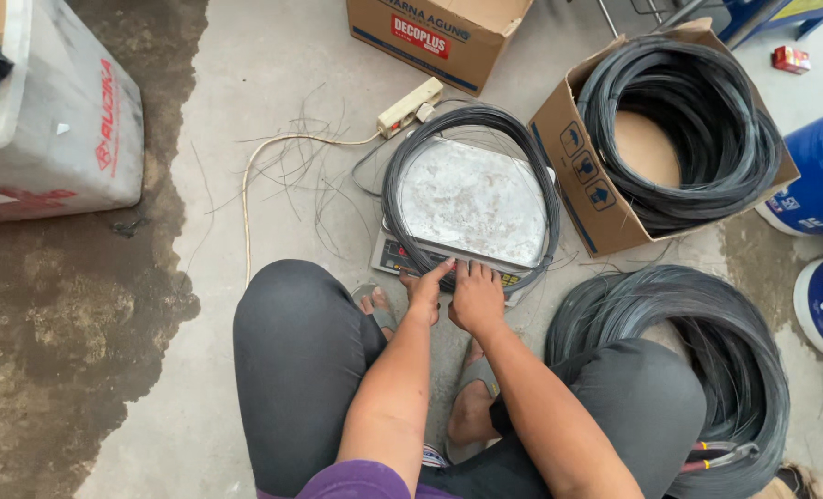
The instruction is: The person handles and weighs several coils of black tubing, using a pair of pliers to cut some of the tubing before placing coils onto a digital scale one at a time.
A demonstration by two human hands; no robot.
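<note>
Both hands rested at the near edge of the scale [472, 208]: the left hand [423, 294] and right hand [475, 296], fingers spread narrowly, touched the black wire coil [402, 171] lying around its metal pan. A larger coil [679, 129] sat in a cardboard box [582, 176] to the right.

A workshop or storeroom floor: bare stained concrete [245, 111], a metal-topped weighing scale [472, 203], and beside it cardboard boxes [578, 176] and coils of dark wire [679, 129].

grey concrete floor [245, 92], damp dark patch [51, 305].
</note>
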